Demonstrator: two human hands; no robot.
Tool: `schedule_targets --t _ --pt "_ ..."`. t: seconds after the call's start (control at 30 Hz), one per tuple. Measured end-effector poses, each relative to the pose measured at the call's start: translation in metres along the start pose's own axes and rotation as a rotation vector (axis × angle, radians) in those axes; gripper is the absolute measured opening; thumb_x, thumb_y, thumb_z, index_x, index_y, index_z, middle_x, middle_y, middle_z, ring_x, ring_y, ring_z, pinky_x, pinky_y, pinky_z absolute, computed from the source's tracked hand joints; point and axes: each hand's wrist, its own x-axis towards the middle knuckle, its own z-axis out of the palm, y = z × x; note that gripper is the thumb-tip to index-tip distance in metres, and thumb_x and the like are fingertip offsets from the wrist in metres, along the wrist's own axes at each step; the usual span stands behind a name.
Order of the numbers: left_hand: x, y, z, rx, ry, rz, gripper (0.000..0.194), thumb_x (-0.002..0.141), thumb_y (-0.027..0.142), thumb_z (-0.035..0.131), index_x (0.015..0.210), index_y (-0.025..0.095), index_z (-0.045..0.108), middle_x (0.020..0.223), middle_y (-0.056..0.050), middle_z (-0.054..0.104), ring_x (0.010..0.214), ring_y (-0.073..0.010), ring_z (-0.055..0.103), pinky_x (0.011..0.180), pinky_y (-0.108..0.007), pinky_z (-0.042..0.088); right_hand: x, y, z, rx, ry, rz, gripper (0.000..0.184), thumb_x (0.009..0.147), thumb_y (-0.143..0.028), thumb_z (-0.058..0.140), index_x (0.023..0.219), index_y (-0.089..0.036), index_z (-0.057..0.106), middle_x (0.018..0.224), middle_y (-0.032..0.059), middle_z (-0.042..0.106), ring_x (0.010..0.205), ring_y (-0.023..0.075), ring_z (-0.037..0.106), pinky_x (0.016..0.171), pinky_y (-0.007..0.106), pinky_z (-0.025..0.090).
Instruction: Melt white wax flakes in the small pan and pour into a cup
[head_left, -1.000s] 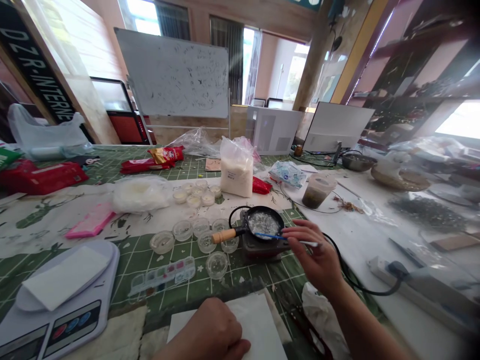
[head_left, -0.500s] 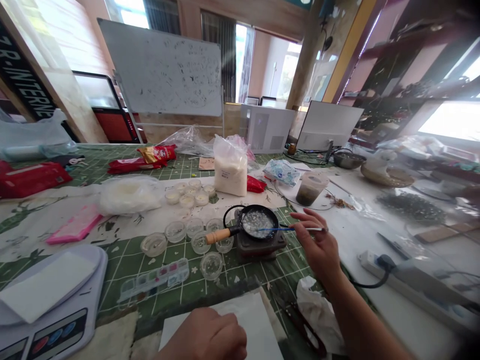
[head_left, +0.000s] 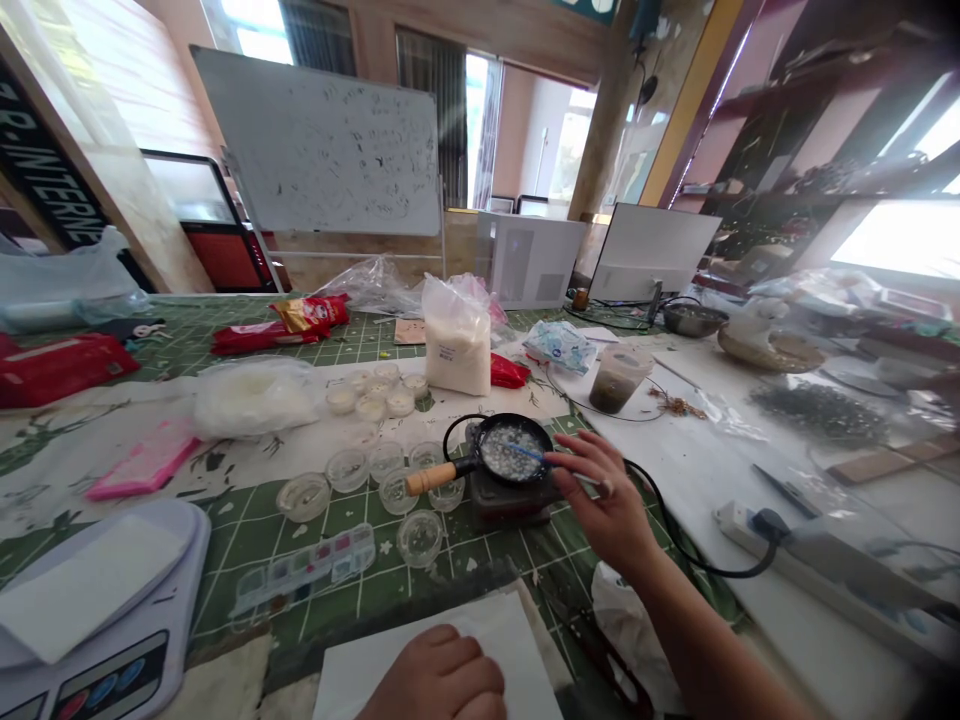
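Note:
My right hand (head_left: pixel 604 497) holds a thin blue-and-white stick (head_left: pixel 534 455) with its tip in the small black pan (head_left: pixel 514 450). The pan holds pale, lumpy melting stuff, has a wooden handle (head_left: pixel 429 478) and sits on a small dark heater (head_left: pixel 510 500). My left hand (head_left: pixel 442 680) is closed in a fist, resting on a white sheet (head_left: pixel 457 660) at the near edge. Several small clear cups (head_left: pixel 375 470) stand left of the pan.
A digital scale (head_left: pixel 90 610) sits at the near left, a paint palette strip (head_left: pixel 304 565) beside it. A bag of white granules (head_left: pixel 456 335), a pink mould (head_left: pixel 146 460), a brown-filled tub (head_left: pixel 619 378) and a power strip (head_left: pixel 750 520) with black cord lie around.
My right hand has lowered the stick from above the pan's right rim so its tip now dips into the pan. The view has shifted slightly; my left hand stays on the sheet.

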Motion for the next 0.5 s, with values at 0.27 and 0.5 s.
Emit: schedule_targets --t 0.27,0.5 --pt "-0.004 0.001 -0.001 -0.06 0.111 -0.094 0.048 0.105 0.018 0.027 0.059 0.019 0.044 0.047 0.008 0.051 0.052 -0.0036 0.059 0.113 -0.033 0.031 0.003 0.004 -0.002 -0.049 0.172 0.101 0.018 0.09 -0.03 0.056 0.086 -0.022 0.072 0.101 0.0097 0.073 0.116 0.0285 0.054 0.097 0.05 0.046" --pt "-0.011 -0.003 0.001 0.152 0.085 -0.108 0.058 0.105 0.028 0.024 0.054 0.021 0.051 0.087 0.0 0.075 0.109 -0.0186 0.064 0.117 -0.048 0.022 0.001 0.003 -0.001 -0.005 0.115 0.074 0.02 0.091 -0.03 0.055 0.084 -0.023 0.072 0.104 0.0079 0.073 0.119 0.0273 0.053 0.098 0.048 0.046"
